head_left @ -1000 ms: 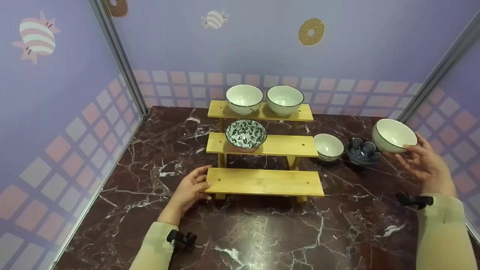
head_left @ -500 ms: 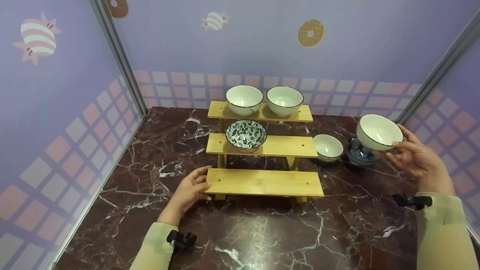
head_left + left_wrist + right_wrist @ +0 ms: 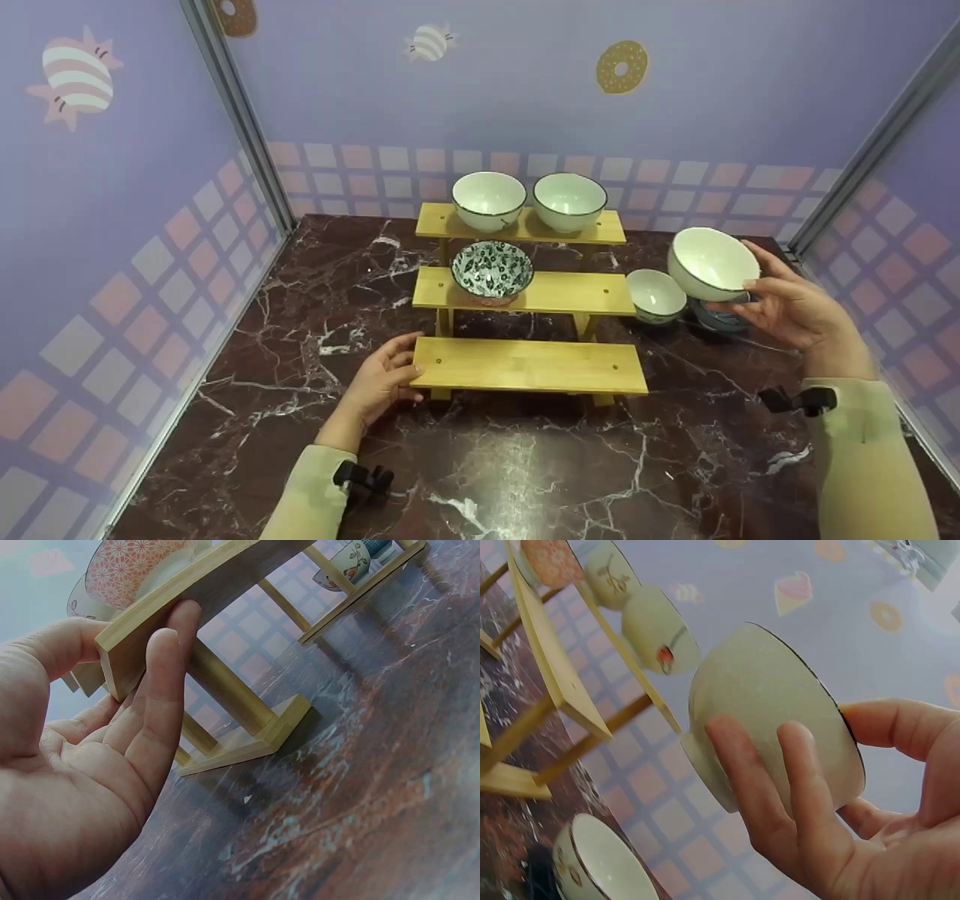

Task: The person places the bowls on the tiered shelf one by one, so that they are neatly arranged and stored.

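Note:
My right hand [image 3: 799, 311] holds a white bowl [image 3: 712, 262] with a dark rim, tilted and raised off the table. In the right wrist view its fingers spread over the bowl's outer wall [image 3: 765, 705], with the thumb at the rim. My left hand [image 3: 384, 379] grips the left end of the lowest step of a three-step wooden stand [image 3: 525, 364], thumb above and fingers beneath. Two white bowls, a left one [image 3: 489, 201] and a right one [image 3: 570, 202], sit on the top step. A black-and-white patterned bowl [image 3: 492, 274] sits on the middle step's left half.
Right of the stand, another white bowl [image 3: 655, 296] rests on the dark marbled table [image 3: 525, 480]. Beside it is a dark blue bowl [image 3: 720, 316], partly hidden behind the held bowl and hand. Purple printed walls [image 3: 337, 90] enclose the back and sides.
My right hand has carried the white bowl leftward, from the far right to in front of the dark blue bowl, covering much of it. My left hand stays on the stand.

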A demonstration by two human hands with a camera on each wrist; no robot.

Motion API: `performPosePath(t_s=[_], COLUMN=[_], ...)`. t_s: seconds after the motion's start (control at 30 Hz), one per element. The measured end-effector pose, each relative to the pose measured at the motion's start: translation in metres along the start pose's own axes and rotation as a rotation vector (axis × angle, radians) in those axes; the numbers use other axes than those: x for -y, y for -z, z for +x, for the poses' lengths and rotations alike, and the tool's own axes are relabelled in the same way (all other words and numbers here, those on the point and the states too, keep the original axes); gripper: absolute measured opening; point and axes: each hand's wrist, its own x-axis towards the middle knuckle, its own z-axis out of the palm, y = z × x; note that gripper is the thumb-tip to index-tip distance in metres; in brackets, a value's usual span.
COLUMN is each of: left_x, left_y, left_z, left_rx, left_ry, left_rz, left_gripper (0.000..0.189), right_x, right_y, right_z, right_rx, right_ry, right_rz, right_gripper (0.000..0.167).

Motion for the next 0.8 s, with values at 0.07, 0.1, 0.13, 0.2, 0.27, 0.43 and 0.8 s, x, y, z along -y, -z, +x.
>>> performPosePath(t_s=[0.07,0.1,0.13,0.2,0.27,0.43,0.8], left_x=[0.0,0.0,0.0,-0.001,0.0,0.0,0.0], left_y=[0.0,0.0,0.0,0.0,0.0,0.0,-0.001], left_z=[0.0,0.0,0.0,0.001,0.001,0.001,0.0], left_rx=[-0.002,-0.003,-0.001,0.004,0.005,0.004,-0.005], left_ry=[0.003,0.005,0.006,0.007,0.008,0.008,0.011], left_rz=[-0.004,-0.006,-0.007,-0.006,-0.005,-0.007,-0.009], left_gripper=[0.073,0.073,0.073,0.073,0.073,0.073,0.074], right_x=[-0.003,-0.004,-0.006,-0.01,-0.013,-0.021,-0.041], right_y=[-0.006,-0.009,-0.012,-0.017,-0.022,-0.035,-0.059], right_z=[0.006,0.008,0.011,0.017,0.024,0.04,0.071], right_rx=[0.008,0.008,0.007,0.003,0.005,0.008,-0.005], right_ry=[-0.014,-0.021,-0.026,-0.039,-0.055,-0.096,-0.146], right_rz=[-0.004,-0.004,-0.006,-0.019,-0.036,-0.087,-0.171], right_gripper=[0.062,0.062,0.062,0.063,0.067,0.077,0.084])
